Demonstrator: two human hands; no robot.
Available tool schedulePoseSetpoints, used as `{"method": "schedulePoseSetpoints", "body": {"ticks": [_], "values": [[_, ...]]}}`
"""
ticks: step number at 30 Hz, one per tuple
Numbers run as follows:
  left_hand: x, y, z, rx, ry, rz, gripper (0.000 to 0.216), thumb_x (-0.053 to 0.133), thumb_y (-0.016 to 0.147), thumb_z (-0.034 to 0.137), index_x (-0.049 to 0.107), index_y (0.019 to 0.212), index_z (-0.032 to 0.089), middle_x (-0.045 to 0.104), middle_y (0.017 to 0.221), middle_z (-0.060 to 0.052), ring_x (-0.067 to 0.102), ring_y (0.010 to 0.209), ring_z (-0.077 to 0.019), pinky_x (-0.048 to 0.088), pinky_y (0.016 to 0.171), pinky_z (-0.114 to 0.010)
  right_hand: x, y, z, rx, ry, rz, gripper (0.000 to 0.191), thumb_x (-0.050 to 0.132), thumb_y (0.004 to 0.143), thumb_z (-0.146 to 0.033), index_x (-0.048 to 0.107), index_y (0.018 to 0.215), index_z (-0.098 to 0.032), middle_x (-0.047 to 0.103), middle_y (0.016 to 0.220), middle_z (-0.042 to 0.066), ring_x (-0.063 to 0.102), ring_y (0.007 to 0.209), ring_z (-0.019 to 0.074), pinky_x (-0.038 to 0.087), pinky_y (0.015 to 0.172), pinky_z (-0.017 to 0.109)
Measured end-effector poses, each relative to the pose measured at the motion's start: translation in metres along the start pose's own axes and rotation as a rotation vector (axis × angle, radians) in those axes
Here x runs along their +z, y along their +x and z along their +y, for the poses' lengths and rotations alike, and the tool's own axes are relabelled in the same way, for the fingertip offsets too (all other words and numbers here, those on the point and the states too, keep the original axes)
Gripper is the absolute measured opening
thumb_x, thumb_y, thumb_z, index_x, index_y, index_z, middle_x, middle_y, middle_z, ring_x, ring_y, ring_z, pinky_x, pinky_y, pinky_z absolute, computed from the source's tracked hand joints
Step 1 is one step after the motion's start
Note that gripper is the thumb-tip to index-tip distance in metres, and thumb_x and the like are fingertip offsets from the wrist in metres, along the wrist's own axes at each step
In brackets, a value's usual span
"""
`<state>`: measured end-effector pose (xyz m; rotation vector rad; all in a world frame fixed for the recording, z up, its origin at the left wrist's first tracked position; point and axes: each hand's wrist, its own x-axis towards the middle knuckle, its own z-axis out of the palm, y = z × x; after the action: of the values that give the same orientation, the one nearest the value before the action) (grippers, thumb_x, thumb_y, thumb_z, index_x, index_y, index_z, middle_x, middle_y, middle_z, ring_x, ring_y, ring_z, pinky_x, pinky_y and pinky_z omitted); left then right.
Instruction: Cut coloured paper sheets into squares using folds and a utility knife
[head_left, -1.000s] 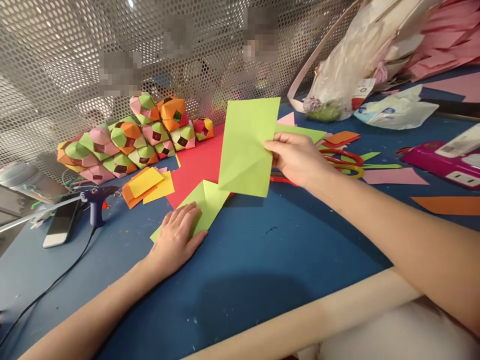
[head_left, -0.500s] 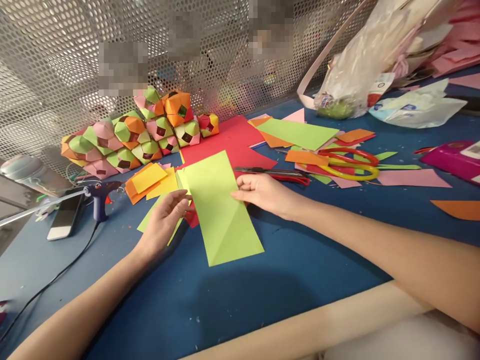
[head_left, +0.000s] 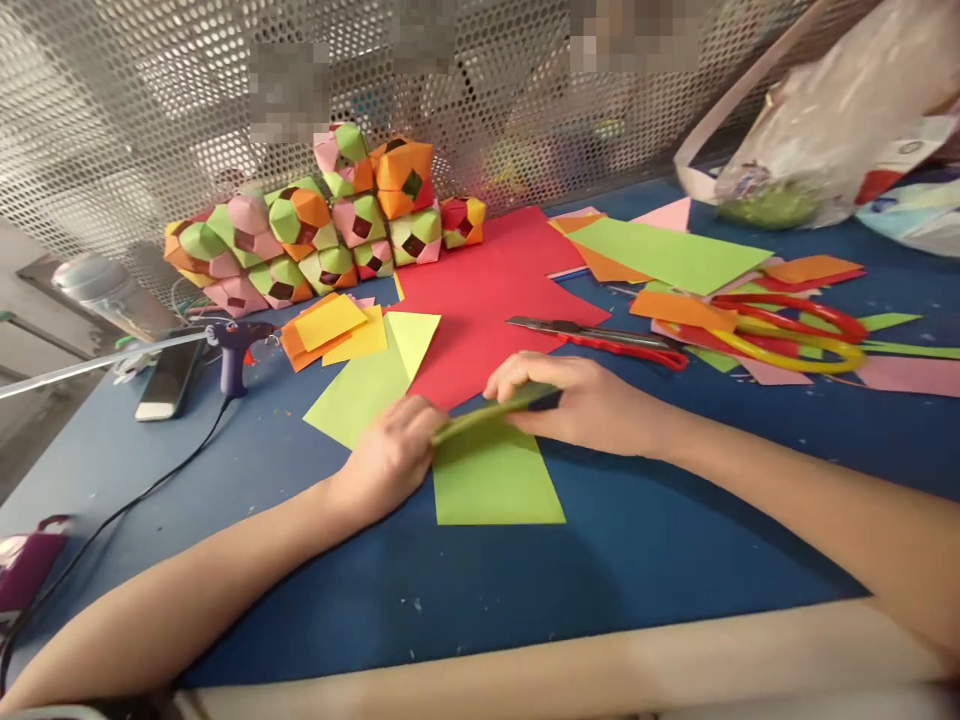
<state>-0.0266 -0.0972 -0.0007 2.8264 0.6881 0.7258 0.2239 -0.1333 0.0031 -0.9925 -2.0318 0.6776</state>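
Between my two hands is a sheet of light green paper (head_left: 495, 475), its far part bent up and its near part flat and facing me. My left hand (head_left: 397, 450) is closed around the paper's left side, at the bend. On the other side, my right hand (head_left: 570, 400) pinches the bent part between thumb and fingers. Just beyond my left hand lie more green paper pieces (head_left: 360, 390), one with a folded corner. A red sheet (head_left: 487, 290) is spread beyond my hands, with a red-handled cutter (head_left: 600, 338) lying partly on it.
Folded-paper blocks (head_left: 300, 240) are stacked against a perforated metal screen (head_left: 510, 120). On the left are a glue gun (head_left: 232, 360), its cord, a phone (head_left: 171, 380) and a tumbler (head_left: 109, 290). Scissors (head_left: 795, 335) rest among paper scraps (head_left: 675, 250) on the right.
The green sheet, earlier held up nearly flat, is now lower and bent across. My left hand has closed on its side. The view has shifted, so the table things appear farther right.
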Motion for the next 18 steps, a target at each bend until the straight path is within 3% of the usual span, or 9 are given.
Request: {"method": "schedulePoseSetpoints", "body": {"ticks": [4, 9, 13, 18], "values": [[0.001, -0.005, 0.006, 0.152, 0.266, -0.082, 0.027, 0.033, 0.096, 0.006, 0.059, 0.093, 0.013, 0.061, 0.085, -0.008, 0.055, 0.074, -0.0173, 0.05, 0.067, -0.029, -0.006, -0.006, -0.006, -0.314, -0.163, -0.187, 0.015, 0.046, 0.099, -0.022, 0.057, 0.089, -0.019, 0.064, 0.097, 0.008, 0.057, 0.088, 0.0175, 0.043, 0.076, 0.033], [-0.006, -0.013, 0.03, 0.113, 0.435, -0.171, 0.024, 0.037, 0.093, 0.005, 0.059, 0.098, 0.01, 0.064, 0.088, -0.011, 0.059, 0.075, -0.0209, 0.053, 0.065, -0.033, 0.004, -0.022, -0.015, -0.491, -0.504, -0.199, 0.025, 0.035, 0.099, -0.008, 0.059, 0.098, -0.014, 0.065, 0.102, 0.011, 0.055, 0.098, 0.0218, 0.043, 0.083, 0.038], [-0.012, -0.019, 0.049, 0.192, 0.513, -0.152, 0.035, 0.036, 0.089, 0.003, 0.054, 0.119, 0.001, 0.061, 0.118, -0.025, 0.064, 0.096, -0.0281, 0.057, 0.075, -0.038, 0.011, -0.036, -0.012, -0.512, -0.573, -0.088, 0.027, 0.033, 0.099, -0.008, 0.06, 0.102, -0.013, 0.065, 0.108, 0.013, 0.056, 0.103, 0.0235, 0.045, 0.086, 0.041], [-0.013, -0.016, 0.041, 0.202, 0.443, -0.128, 0.031, 0.038, 0.089, 0.004, 0.058, 0.113, 0.004, 0.065, 0.117, -0.021, 0.067, 0.089, -0.0263, 0.059, 0.069, -0.037, 0.009, -0.041, -0.01, -0.459, -0.538, -0.016, 0.03, 0.035, 0.097, -0.008, 0.059, 0.115, -0.015, 0.065, 0.114, 0.014, 0.058, 0.107, 0.0245, 0.05, 0.086, 0.043]]}}
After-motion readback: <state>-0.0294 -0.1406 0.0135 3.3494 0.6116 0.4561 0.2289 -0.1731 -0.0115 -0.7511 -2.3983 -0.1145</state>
